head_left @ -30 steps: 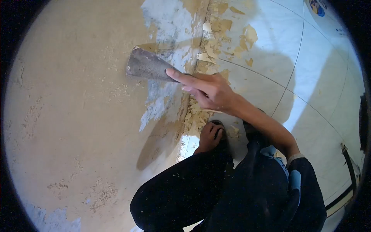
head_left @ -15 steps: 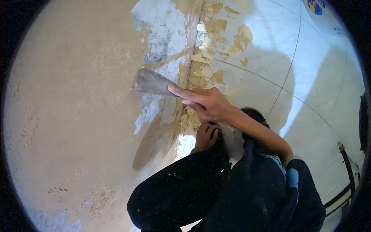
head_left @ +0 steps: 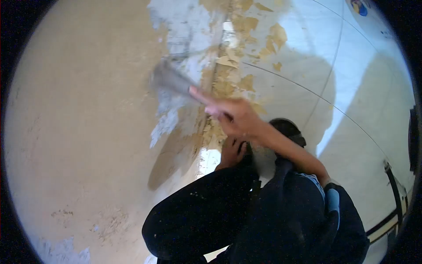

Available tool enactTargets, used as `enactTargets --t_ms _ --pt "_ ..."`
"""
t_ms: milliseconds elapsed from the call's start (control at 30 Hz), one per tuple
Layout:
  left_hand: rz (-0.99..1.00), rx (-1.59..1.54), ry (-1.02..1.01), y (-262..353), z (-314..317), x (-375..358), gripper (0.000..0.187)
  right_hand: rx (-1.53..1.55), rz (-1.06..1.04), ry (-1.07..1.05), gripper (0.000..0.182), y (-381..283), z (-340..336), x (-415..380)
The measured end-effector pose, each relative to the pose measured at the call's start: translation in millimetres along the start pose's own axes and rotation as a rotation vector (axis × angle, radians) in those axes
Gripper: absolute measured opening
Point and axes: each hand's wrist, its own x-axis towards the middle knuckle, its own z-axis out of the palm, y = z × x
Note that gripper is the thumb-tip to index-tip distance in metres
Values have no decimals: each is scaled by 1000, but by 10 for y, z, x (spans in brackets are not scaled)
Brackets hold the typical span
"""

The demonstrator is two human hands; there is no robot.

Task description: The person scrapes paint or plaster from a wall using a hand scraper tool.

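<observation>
My right hand (head_left: pixel 237 116) is closed around a broad grey scraper (head_left: pixel 173 81), its index finger stretched along the blade. The blade is motion-blurred and lies over the tan painted wall (head_left: pixel 88 110), at the edge of a bare whitish patch (head_left: pixel 189 26). Whether its edge touches the wall I cannot tell. Just below the hand is a foot (head_left: pixel 231 152) with a dark strap, beside the wall's base. My left hand does not show.
Paint flakes (head_left: pixel 277 37) lie along the wall's base on the white tiled floor (head_left: pixel 360 88). Dark-clothed legs (head_left: pixel 198 211) fill the lower middle. A dark-edged object (head_left: pixel 393 189) stands at the right. A colourful item (head_left: pixel 359 7) is at the top right.
The scraper blade has swung slightly upward in the view, and my right hand has tilted with it. The view has shifted slightly.
</observation>
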Motion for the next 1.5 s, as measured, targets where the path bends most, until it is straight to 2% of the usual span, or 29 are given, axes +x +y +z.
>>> enactTargets --t_ms 33,100,133,167,267,300,400,500,533,600,633,733,800,833,900,1000,1033,1100,1200,1333,1400,1500 --pt "-41 -100 -17 86 -86 68 23 -39 -53 60 63 8 -5 154" --pt "24 -75 -25 -82 64 9 24 -117 -68 126 63 4 -63 69" --pt "68 -25 -27 -46 5 44 25 -72 13 49 63 12 12 -66" --pt "14 -89 -75 32 -35 71 26 -27 90 -22 62 46 41 -145" --pt "-34 -4 -37 -99 71 -99 30 -76 57 -9 59 -38 -62 -15" --pt "-69 -7 -115 -124 55 -102 40 -74 63 2 57 -5 -49 -14" --pt "-97 -60 -189 -86 100 -122 41 48 133 -13 56 -54 56 -110" --pt "-134 -93 -296 -142 36 -77 42 -42 120 -44 54 -78 -35 -95" --pt "-141 -82 -294 -145 2 -88 42 -31 113 -46 54 -34 8 -85" --pt "1 -34 -51 -93 47 -77 35 -63 19 22 51 43 47 -96" --pt "4 -38 -44 -89 71 -62 35 -70 16 17 51 36 33 -104" --pt "-56 -48 -139 -114 92 -145 41 -75 104 -2 51 -63 22 -133" --pt "-88 -46 -201 -176 99 -134 45 -10 271 -41 52 -102 -19 -79" --pt "-94 -40 -202 -183 76 -157 45 -3 270 -43 52 -123 16 -24" --pt "-41 29 -128 -169 112 -141 44 12 -28 141 52 -149 45 96" --pt "-18 12 -121 -168 117 -126 44 -12 -97 127 51 -103 141 -84" --pt "-13 8 -122 -168 117 -121 43 -11 -95 131 51 -119 66 -81" --pt "-20 22 -123 -167 120 -126 43 -71 168 -41 51 -209 -68 -14" --pt "0 -8 -113 -175 123 -116 42 -13 232 -59 52 -269 0 -40" --pt "10 -15 -101 -164 108 -102 42 31 104 -4 53 -54 95 -62" --pt "22 -16 -88 -169 112 -106 41 -6 -40 134 52 -106 116 50" --pt "36 -41 -77 -174 114 -101 41 26 80 36 51 -236 77 -61"
